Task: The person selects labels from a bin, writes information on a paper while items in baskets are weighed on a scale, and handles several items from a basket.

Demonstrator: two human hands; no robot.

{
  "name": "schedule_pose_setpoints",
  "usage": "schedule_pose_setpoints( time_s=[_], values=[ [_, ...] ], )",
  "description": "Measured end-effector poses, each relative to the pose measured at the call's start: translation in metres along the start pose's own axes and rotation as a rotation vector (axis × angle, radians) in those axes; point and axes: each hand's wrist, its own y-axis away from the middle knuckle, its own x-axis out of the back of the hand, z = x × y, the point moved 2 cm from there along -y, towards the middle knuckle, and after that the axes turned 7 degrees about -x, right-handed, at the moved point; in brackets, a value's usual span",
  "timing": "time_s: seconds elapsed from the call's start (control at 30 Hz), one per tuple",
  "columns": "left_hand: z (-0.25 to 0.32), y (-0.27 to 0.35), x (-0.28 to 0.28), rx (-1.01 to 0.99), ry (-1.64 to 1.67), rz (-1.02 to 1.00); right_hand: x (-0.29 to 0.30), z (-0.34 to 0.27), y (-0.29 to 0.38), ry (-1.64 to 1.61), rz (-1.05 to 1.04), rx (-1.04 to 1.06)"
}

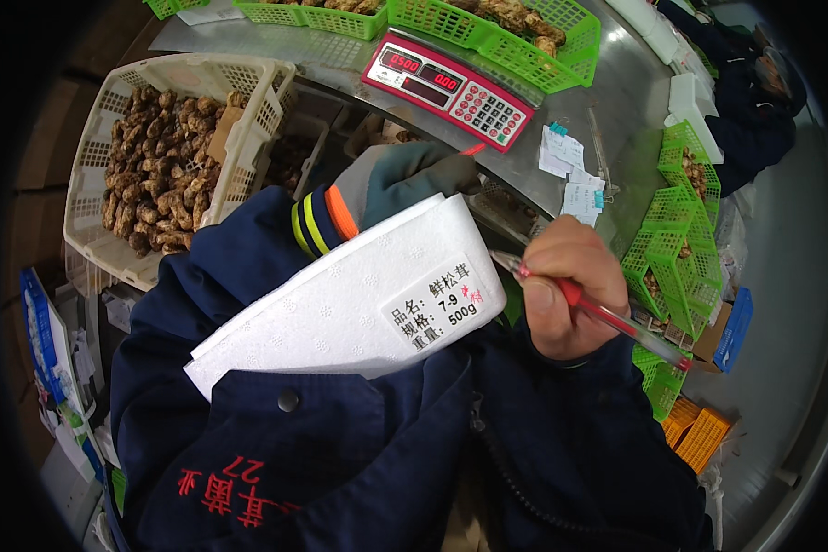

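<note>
A white foam box (pixel 317 303) is tilted against my chest, its side with a printed label (pixel 436 303) turned up. Small red handwritten marks stand on the label. My left hand (pixel 407 179), in a grey and dark glove, lies along the box's far edge; its fingertips point right, and a thin red item pokes out by them. The glove hides how the fingers meet the box. My bare right hand (pixel 573 286) grips a red pen (pixel 617 328) with a clear barrel, its tip just right of the box's end, apart from the label.
A pink-red digital scale (pixel 450 90) stands on the metal table (pixel 331 52), beside green baskets (pixel 510 58) of mushrooms. Clipped papers (pixel 571 172) lie right of it. A cream crate (pixel 262 131) of mushrooms is at left. Another person (pixel 752 131) is at the upper right, near more green baskets (pixel 686 276).
</note>
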Motion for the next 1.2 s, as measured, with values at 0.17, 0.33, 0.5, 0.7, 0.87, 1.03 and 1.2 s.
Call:
schedule_pose_setpoints(
  time_s=[0.17,0.33,0.5,0.7,0.87,1.03,1.2],
  values=[
    [0.011,-0.003,-0.002,-0.024,-0.087,0.005,0.012,0.010,0.000,0.116,0.077,-0.193],
    [0.006,0.003,0.003,-0.187,-0.185,0.011,0.006,0.021,-0.002,-0.048,0.122,-0.427],
    [0.004,0.005,0.005,-0.187,-0.226,-0.005,-0.002,0.032,-0.005,-0.119,0.177,-0.462],
    [0.008,0.011,0.006,-0.185,-0.227,-0.025,-0.011,0.035,-0.014,-0.055,0.154,-0.424],
    [-0.005,0.013,0.016,-0.434,-0.374,-0.050,-0.021,0.041,-0.020,0.013,0.013,-0.528],
    [-0.006,0.014,0.016,-0.447,-0.684,-0.057,-0.026,0.043,-0.017,-0.028,-0.010,-0.685],
    [-0.013,0.009,0.016,-0.561,-0.686,-0.061,-0.024,0.056,-0.016,-0.214,-0.019,-0.710]
  ],
)
